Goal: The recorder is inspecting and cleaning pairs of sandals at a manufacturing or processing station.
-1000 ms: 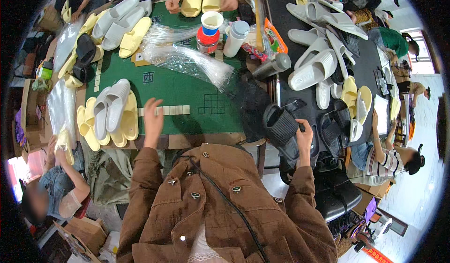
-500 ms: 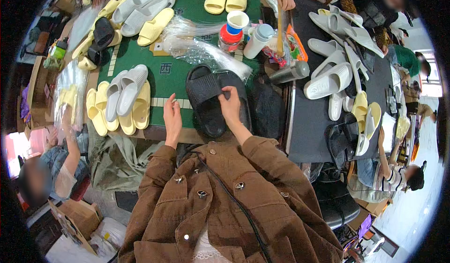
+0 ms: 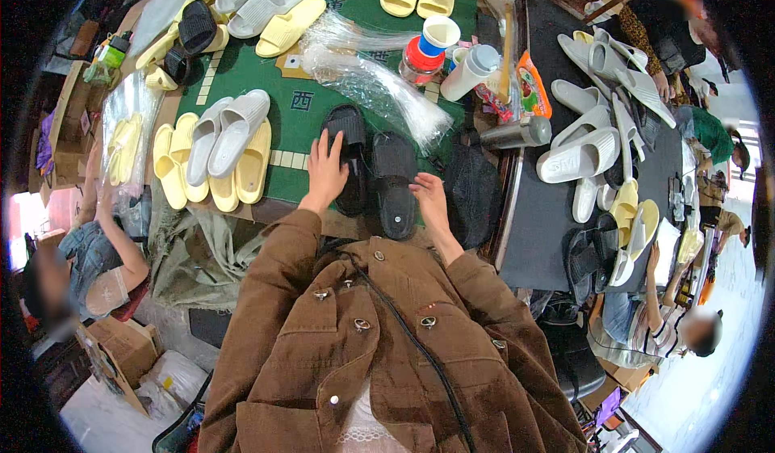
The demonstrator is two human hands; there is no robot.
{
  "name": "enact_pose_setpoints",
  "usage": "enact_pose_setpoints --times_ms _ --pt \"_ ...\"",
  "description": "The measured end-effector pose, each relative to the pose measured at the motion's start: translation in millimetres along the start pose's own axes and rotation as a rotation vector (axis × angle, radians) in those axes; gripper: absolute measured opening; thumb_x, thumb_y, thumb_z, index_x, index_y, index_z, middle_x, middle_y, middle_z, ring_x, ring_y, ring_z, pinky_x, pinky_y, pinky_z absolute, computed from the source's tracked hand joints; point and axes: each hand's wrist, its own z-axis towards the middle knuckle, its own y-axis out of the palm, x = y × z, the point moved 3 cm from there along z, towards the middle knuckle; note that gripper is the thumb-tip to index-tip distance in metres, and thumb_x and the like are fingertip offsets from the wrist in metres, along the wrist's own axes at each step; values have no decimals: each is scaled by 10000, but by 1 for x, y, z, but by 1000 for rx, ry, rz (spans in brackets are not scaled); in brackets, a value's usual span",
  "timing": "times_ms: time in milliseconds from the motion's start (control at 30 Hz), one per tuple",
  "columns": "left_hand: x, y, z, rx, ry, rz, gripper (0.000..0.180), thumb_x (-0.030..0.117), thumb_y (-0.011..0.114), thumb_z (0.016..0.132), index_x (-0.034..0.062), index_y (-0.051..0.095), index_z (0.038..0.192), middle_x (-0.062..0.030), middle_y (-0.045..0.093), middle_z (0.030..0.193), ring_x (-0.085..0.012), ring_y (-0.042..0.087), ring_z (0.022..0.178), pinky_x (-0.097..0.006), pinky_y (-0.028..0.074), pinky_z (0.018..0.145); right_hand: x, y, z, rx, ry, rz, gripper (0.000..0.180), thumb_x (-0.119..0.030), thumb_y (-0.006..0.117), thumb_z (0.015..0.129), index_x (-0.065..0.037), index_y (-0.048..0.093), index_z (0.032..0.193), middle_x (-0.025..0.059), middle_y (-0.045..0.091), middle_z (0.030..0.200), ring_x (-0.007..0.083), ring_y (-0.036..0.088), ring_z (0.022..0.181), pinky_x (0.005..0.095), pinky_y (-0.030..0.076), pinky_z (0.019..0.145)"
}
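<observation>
Two black slide sandals lie side by side in front of me at the table's near edge, toes away from me. Across the left slide point(image 3: 349, 186) rests my left hand point(image 3: 327, 174), fingers stretched out over its edge and strap. The right slide point(image 3: 394, 166) lies a small gap away, its ribbed footbed and strap in full view. Just beside that slide's right edge is my right hand point(image 3: 432, 201), its fingers loosely bent and apart, holding nothing. Further right lies a dark, ribbed black piece point(image 3: 470, 190), its kind hard to make out.
Yellow slides point(image 3: 253, 170) and grey slides point(image 3: 240, 130) are grouped at left. Clear plastic bags point(image 3: 363, 81) spread beyond the black pair, near a red jar point(image 3: 420, 65), a white bottle point(image 3: 472, 73) and a steel flask point(image 3: 517, 132). White slides point(image 3: 581, 154) crowd the right table. Other people sit around.
My right hand has let go of the black slide and moved to its right. The two slides now lie apart, side by side, and my left hand has come onto the left one.
</observation>
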Motion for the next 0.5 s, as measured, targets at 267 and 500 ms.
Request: enact_pose_setpoints --times_ms 267,500 --pt "17 19 34 -282 63 138 641 195 630 708 333 362 1274 -185 186 1386 -404 178 1268 -612 245 936 -38 -5 -15 40 -67 200 149 50 430 858 51 514 981 133 554 1056 188 543 1013 272 424 890" --pt "23 24 -8 -276 167 188 619 112 632 657 288 434 1217 -157 261 1344 -381 235 1240 -599 323 881 -159 16 -42 -173 -165 368 196 -95 404 919 15 522 1031 130 541 1116 210 518 1064 305 436 884"
